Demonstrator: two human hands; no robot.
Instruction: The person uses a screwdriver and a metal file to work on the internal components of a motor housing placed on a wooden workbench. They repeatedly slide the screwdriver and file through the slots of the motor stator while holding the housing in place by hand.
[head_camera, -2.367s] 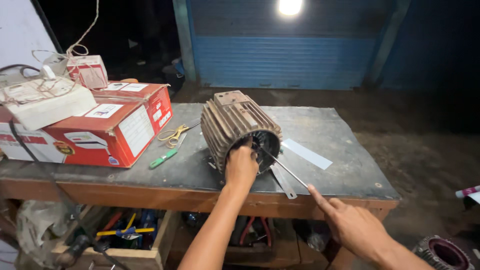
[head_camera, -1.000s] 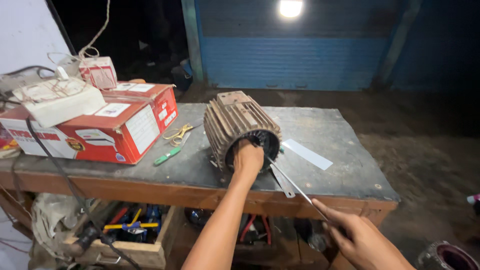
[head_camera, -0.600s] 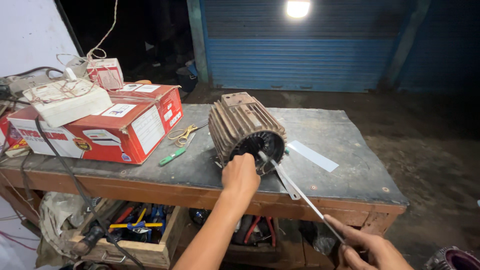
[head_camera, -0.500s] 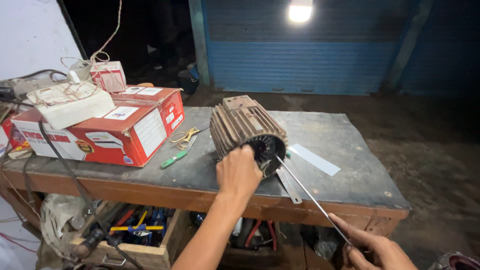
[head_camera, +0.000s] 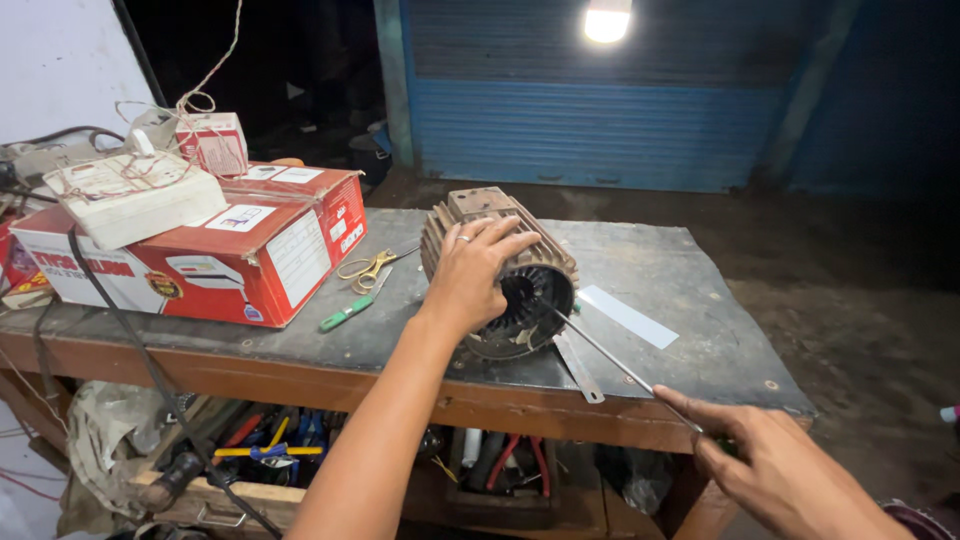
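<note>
Left hand (head_camera: 470, 275) is down flat on the ribbed motor housing (head_camera: 500, 270), fingers spread over its top and near rim, a loose open grip resting rather than clasping; the housing lies on its side mid-table (head_camera: 700, 330), open end facing near and right; right hand (head_camera: 775, 470) sits low at the near right edge, its grip pinched closed on the end of a long thin metal rod (head_camera: 610, 358); the rod runs up and left with its tip in the housing's dark opening; a flat metal strip (head_camera: 578, 366) lies just below it, a pale strip (head_camera: 628, 316) to the right; left of the housing, scissors (head_camera: 365, 268), a green-handled tool (head_camera: 345, 314) and red cardboard boxes (head_camera: 250, 250).
</note>
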